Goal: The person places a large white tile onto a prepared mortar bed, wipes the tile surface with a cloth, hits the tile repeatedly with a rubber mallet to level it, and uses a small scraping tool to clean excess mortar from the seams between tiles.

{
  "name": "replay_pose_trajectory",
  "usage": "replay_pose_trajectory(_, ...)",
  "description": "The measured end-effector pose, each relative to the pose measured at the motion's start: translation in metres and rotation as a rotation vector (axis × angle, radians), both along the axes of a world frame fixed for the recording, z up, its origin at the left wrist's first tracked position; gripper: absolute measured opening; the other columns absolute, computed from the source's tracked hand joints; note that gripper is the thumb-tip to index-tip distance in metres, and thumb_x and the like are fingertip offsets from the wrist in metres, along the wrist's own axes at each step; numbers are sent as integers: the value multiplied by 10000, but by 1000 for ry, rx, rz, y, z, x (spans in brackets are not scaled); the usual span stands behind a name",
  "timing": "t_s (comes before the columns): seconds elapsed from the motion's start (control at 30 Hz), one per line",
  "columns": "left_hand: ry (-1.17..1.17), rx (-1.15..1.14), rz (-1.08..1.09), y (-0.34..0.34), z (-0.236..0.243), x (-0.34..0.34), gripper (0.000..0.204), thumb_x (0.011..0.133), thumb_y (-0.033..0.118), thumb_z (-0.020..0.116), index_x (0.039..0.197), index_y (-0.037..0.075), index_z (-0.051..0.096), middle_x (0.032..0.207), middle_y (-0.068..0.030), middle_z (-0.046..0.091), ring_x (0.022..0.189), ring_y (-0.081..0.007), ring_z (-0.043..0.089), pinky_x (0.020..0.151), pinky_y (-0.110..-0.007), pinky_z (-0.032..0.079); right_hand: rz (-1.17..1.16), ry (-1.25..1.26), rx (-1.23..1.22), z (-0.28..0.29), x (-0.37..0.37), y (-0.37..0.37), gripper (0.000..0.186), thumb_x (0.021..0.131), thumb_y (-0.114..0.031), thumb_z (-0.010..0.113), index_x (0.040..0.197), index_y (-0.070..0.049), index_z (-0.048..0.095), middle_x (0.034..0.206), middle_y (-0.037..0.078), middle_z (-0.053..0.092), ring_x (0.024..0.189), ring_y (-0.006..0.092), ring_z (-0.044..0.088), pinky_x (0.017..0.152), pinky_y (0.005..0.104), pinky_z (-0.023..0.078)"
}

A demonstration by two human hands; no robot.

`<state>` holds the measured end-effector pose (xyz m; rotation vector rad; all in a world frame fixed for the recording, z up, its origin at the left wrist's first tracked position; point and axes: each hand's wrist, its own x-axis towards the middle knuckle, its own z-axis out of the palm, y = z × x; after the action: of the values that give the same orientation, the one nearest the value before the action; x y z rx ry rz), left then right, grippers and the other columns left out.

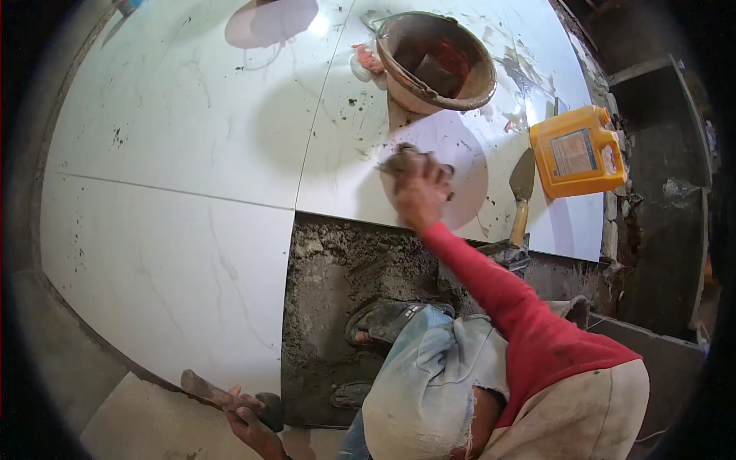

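My left hand [254, 426], low at the left, is closed around a mallet with a worn handle [202, 389] and a dark head [271, 412]. The mallet lies across the near edge of a white marbled tile [161, 284]. Stretched far forward, my right hand [420, 193] is closed on a muddy grey rag [400, 159] over another white tile [349, 180]. Motion blurs this hand, and the rag could be a sponge. Right of it lies a trowel [521, 180], its wooden handle toward me.
A mortar-stained bucket [433, 65] stands beyond my right hand. A yellow jerrycan [579, 153] lies beside the trowel. Wet grey mortar [330, 284] fills the untiled gap around my sandalled foot [376, 326]. Dark slabs and debris [659, 123] line the right edge.
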<state>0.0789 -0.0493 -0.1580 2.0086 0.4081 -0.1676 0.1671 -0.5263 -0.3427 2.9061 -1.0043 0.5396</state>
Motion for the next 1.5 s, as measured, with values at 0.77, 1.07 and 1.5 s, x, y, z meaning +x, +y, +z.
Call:
replay_pose_trajectory(0.77,-54,-15,-46,-16,13,27,525,1045,436,481,1285,-30,506,829,-52,551,744,-132,512,680,-290,429,-274,-4,168,-8,-70,-156,580,872,-341,635,1404,-157,492,1374,118,513,1346,306,408,1107,488,283)
replay_pose_trajectory(1.07,-8,210,-24,-1,34,6,560,1055,486,433,1263,-25,534,861,-50,550,772,-138,544,720,-314,481,149,-338,11,-42,162,4,438,858,-229,548,1292,-168,533,1279,167,495,1191,427,456,983,639,334)
replay_pose_trajectory(1.5,-65,79,49,10,91,16,595,975,518,586,1199,-33,566,896,-61,587,816,-154,535,747,-325,456,1227,186,1050,35,125,276,445,840,-240,657,1279,-263,583,1231,152,552,1156,431,513,887,607,471)
